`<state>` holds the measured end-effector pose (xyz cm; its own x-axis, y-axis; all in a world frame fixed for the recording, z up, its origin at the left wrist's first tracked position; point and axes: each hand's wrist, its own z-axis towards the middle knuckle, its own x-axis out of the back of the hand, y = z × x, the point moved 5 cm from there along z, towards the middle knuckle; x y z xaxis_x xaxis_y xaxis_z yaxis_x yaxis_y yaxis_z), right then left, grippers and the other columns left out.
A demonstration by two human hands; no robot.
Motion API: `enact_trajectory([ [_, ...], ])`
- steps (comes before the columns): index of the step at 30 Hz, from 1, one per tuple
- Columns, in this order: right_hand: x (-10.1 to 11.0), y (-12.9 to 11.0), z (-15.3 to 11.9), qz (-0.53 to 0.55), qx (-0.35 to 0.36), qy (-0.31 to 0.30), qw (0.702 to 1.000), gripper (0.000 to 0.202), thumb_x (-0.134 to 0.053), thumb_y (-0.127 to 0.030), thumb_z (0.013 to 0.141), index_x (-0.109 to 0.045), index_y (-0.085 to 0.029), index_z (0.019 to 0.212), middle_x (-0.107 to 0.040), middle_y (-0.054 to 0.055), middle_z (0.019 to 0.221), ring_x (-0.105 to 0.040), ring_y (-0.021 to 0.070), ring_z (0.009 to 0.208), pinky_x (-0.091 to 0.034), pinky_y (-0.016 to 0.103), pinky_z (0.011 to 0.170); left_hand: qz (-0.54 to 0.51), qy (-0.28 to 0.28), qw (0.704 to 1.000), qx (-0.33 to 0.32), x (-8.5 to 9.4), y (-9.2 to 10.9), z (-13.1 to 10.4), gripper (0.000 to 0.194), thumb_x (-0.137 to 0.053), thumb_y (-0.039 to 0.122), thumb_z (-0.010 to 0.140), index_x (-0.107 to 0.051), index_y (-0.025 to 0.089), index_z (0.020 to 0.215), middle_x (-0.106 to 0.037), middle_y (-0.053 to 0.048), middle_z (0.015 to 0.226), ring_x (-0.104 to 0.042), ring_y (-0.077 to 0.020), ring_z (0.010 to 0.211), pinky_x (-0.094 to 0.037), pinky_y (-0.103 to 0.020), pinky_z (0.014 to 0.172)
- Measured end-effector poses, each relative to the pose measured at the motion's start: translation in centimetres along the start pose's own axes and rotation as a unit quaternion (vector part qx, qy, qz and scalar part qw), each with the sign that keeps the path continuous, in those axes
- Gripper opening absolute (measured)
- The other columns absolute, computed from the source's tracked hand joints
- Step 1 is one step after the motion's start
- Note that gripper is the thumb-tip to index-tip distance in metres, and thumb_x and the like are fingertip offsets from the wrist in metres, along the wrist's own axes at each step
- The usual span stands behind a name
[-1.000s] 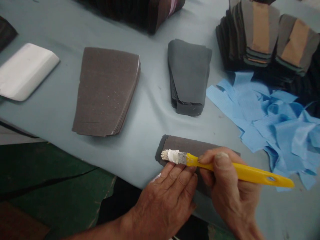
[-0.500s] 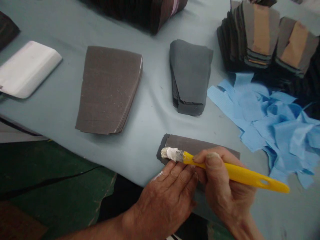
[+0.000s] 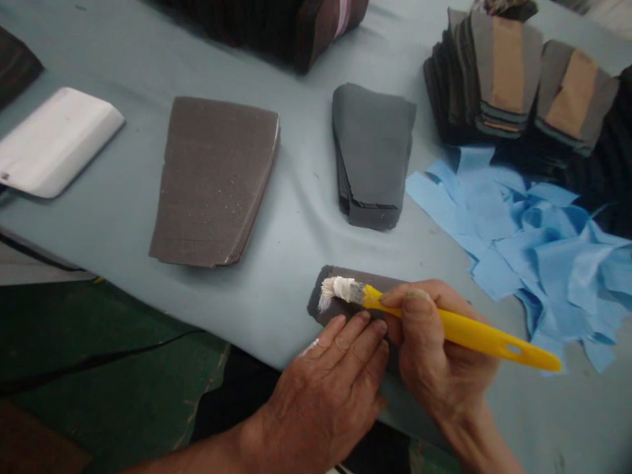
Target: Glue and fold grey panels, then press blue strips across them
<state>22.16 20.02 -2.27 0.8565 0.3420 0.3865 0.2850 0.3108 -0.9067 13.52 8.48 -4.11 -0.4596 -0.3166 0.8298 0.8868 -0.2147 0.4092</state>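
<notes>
My right hand (image 3: 434, 349) is closed around the yellow handle of a paintbrush (image 3: 469, 332). White paste coats the bristles, which touch the left end of a dark brown fabric piece (image 3: 365, 274) with a black edge showing under it. A white smear marks the piece beneath the bristles. My left hand (image 3: 336, 382) lies flat with its fingers stretched over the near side of the piece, pressing it on the table. A white smudge shows on its index finger. The right part of the piece is hidden by my hands.
A stack of brown pieces (image 3: 214, 178) and a stack of dark grey pieces (image 3: 375, 151) lie beyond my hands. Light blue fabric strips (image 3: 523, 224) are heaped at right, before banded bundles (image 3: 503, 72). A white device (image 3: 59, 141) sits at left. The table's near edge slants below.
The brush tip has moved slightly away from me across the left end of the piece, and a white smear now shows there. My left hand stays flat in nearly the same place.
</notes>
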Motion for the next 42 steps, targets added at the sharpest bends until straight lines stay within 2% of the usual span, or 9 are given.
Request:
enact_trajectory([
  [3, 0.0, -0.2, 0.1, 0.025, -0.004, -0.014, 1.0, 0.032, -0.06, -0.043, 0.108, -0.069, -0.022, 0.086, -0.053, -0.004, 0.058, -0.052, 0.0123, 0.05, -0.043, 0.025, 0.048, 0.001, -0.005, 1.0, 0.0, 0.0, 0.0, 0.0, 0.039, -0.048, 0.029, 0.11, -0.064, 0.01, 0.141, -0.07, -0.006, 0.147, -0.061, -0.0219, 0.142, -0.042, -0.038, 0.127],
  [7, -0.4, -0.1, 0.3, 0.037, -0.027, -0.035, 0.998, 0.035, -0.059, -0.044, 0.108, -0.068, -0.021, 0.083, -0.052, -0.004, 0.056, -0.048, 0.0111, 0.046, -0.041, 0.024, 0.045, -0.006, -0.002, 1.0, 0.003, -0.1, -0.1, -0.1, 0.041, -0.052, 0.028, 0.109, -0.062, 0.01, 0.143, -0.071, -0.006, 0.146, -0.06, -0.0209, 0.143, -0.038, -0.037, 0.13],
  [13, -0.9, -1.0, 1.7, 0.056, -0.009, 0.069, 0.996, 0.042, -0.061, -0.05, 0.107, -0.066, -0.02, 0.077, -0.049, -0.006, 0.051, -0.043, 0.0074, 0.04, -0.034, 0.02, 0.04, 0.01, -0.015, 1.0, -0.007, -0.1, 0.0, -0.3, 0.041, -0.046, 0.031, 0.111, -0.063, 0.01, 0.142, -0.067, -0.006, 0.152, -0.056, -0.0224, 0.147, -0.04, -0.039, 0.128],
  [16, -1.1, -1.3, 1.7, 0.073, -0.027, 0.092, 0.993, 0.043, -0.063, -0.051, 0.105, -0.065, -0.02, 0.075, -0.049, -0.007, 0.047, -0.043, 0.0069, 0.037, -0.031, 0.019, 0.037, 0.013, -0.014, 1.0, -0.006, -0.1, 0.0, -0.2, 0.041, -0.045, 0.031, 0.111, -0.063, 0.01, 0.142, -0.068, -0.006, 0.151, -0.057, -0.0221, 0.146, -0.043, -0.038, 0.126],
  [22, -1.0, -1.3, 1.4, 0.086, -0.09, 0.034, 0.992, 0.045, -0.061, -0.05, 0.105, -0.064, -0.02, 0.073, -0.047, -0.006, 0.047, -0.041, 0.0078, 0.037, -0.029, 0.019, 0.035, 0.005, -0.008, 1.0, -0.003, 0.0, 0.0, -0.1, 0.04, -0.047, 0.029, 0.11, -0.064, 0.01, 0.141, -0.07, -0.005, 0.148, -0.06, -0.0204, 0.142, -0.039, -0.037, 0.129],
  [27, -0.6, -1.7, 1.8, 0.073, -0.061, 0.094, 0.991, 0.041, -0.063, -0.047, 0.104, -0.065, -0.02, 0.074, -0.048, -0.006, 0.047, -0.043, 0.0071, 0.037, -0.032, 0.018, 0.036, 0.005, -0.01, 1.0, -0.008, 0.1, 0.0, -0.2, 0.04, -0.047, 0.029, 0.11, -0.063, 0.01, 0.142, -0.067, -0.006, 0.151, -0.058, -0.0227, 0.145, -0.043, -0.039, 0.126],
  [33, -1.1, -1.1, 0.9, 0.083, -0.084, 0.051, 0.992, 0.043, -0.059, -0.048, 0.107, -0.065, -0.019, 0.074, -0.047, -0.006, 0.048, -0.043, 0.0082, 0.039, -0.032, 0.019, 0.037, -0.013, 0.004, 1.0, 0.0, 0.4, -0.2, 0.2, 0.04, -0.042, 0.025, 0.111, -0.063, 0.008, 0.14, -0.074, -0.007, 0.142, -0.064, -0.0214, 0.139, -0.047, -0.038, 0.124],
  [38, 0.7, -1.7, 1.1, 0.132, -0.083, 0.119, 0.981, 0.038, -0.064, -0.043, 0.102, -0.064, -0.021, 0.072, -0.044, -0.007, 0.046, -0.039, 0.0075, 0.036, -0.027, 0.02, 0.035, 0.005, -0.006, 1.0, -0.012, 0.5, -0.2, 0.3, 0.036, -0.044, 0.027, 0.111, -0.065, 0.01, 0.134, -0.072, -0.009, 0.145, -0.065, -0.0246, 0.138, -0.052, -0.042, 0.12],
  [42, 3.9, -1.2, 0.8, 0.133, -0.074, 0.185, 0.971, 0.034, -0.065, -0.041, 0.101, -0.065, -0.022, 0.073, -0.044, -0.006, 0.048, -0.039, 0.0085, 0.036, -0.025, 0.022, 0.035, 0.011, 0.006, 1.0, -0.016, 0.5, -0.2, 0.2, 0.033, -0.048, 0.025, 0.109, -0.066, 0.011, 0.133, -0.072, -0.008, 0.145, -0.064, -0.0243, 0.139, -0.051, -0.041, 0.12],
])
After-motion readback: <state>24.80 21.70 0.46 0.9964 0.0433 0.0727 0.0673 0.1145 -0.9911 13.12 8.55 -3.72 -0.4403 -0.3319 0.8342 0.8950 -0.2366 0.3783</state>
